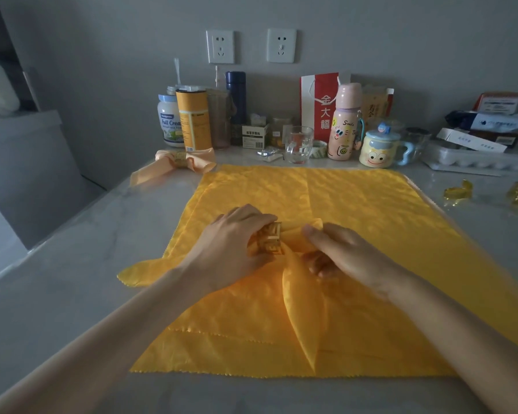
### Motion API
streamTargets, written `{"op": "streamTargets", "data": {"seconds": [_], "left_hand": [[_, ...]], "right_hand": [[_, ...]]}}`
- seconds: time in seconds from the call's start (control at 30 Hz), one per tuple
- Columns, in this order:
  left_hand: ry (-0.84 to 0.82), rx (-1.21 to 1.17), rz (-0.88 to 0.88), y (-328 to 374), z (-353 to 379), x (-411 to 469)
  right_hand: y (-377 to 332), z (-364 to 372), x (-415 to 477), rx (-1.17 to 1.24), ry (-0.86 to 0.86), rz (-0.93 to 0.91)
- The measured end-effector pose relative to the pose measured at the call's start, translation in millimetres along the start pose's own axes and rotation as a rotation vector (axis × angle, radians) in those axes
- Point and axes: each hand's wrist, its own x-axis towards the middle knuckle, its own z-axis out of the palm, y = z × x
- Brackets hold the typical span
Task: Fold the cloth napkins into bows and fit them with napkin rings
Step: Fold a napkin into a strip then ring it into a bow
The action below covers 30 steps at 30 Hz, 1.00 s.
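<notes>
Step in hand: by the look of it, the gold ring (269, 237) is being worked onto the gathered middle of the folded napkin (302, 309).
Doing it well: keep the gathered cloth squeezed narrow so it passes the ring without snagging. Slide the ring along rather than tugging the cloth, stop at the centre, then even out the two loops and tails.
Risk: the fabric looks slippery, so a loose grip could let the pleats spread and the bow come out lopsided.
Left hand (231, 234): back of the hand up, forearm coming in from the near-left edge of the surface. The fingers are curled round the ring and grip it.
Right hand (341, 252): just beside the ring and facing the left hand. The thumb lies on top and the fingers are curled under, clasping the bunched cloth.
Folded napkin: at the middle of the surface, on top of a spread yellow cloth (356, 198). One tail points to the near edge, the other to the left edge.
Finished bow (183, 161): a peach one with its ring on, towards the far-left corner.
Spare rings (458, 192): near the right edge, well apart from the hands.
</notes>
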Motion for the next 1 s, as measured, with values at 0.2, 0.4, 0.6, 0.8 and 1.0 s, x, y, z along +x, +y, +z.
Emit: {"op": "streamTargets", "data": {"seconds": [0.2,0.4,0.6,0.8,1.0], "left_hand": [[-0.049,-0.164,-0.340,-1,0,2],[-0.044,-0.139,-0.494,-1,-2,4],[-0.104,-0.177,-0.492,7,-11,10],[-0.127,-0.257,-0.594,16,-11,10],[-0.157,-0.584,-0.840,16,-23,18]], "right_hand": [[-5,2,-2,0.176,0.117,0.038],[-4,3,0,0.338,0.145,0.057],[-5,-2,0,0.529,-0.003,0.152],[-3,-1,3,0.494,-0.008,0.186],[-6,-4,2,0.359,0.060,0.115]]}}
